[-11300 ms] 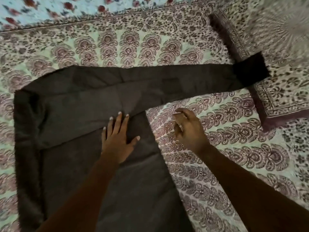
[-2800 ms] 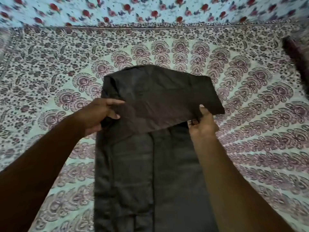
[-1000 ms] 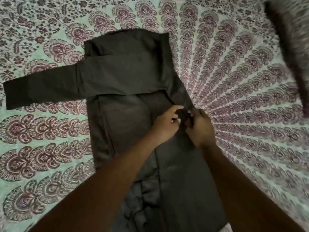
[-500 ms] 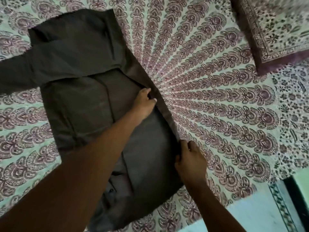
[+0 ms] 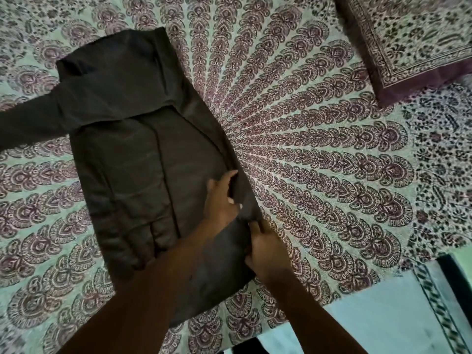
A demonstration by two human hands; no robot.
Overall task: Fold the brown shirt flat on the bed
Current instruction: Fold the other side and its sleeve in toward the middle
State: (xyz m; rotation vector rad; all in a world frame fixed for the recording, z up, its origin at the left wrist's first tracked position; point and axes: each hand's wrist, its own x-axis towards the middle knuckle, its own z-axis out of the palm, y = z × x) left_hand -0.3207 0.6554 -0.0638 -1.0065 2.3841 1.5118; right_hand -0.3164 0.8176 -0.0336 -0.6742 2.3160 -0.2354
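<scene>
On the patterned bedsheet (image 5: 319,154), dark brown cotton shirt (image 5: 143,154) runs lengthwise away; left hand (image 5: 222,198) and right hand (image 5: 265,249) both pinch its right edge, fold goes leftward.

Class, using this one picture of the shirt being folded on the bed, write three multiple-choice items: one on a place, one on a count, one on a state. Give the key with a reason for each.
1. Where does the pillow lie?
A. upper right of the view
B. lower left of the view
C. on top of the shirt

2. How many hands touch the brown shirt?
A. none
B. one
C. two

3. How does the sleeve at the left lie?
A. stretched out sideways on the bedsheet
B. rolled into a ball
C. held up in the air

Key:
1 A: it sits at the top right corner.
2 C: the left hand and the right hand both pinch the shirt's right edge.
3 A: it extends flat past the left frame edge.
</scene>
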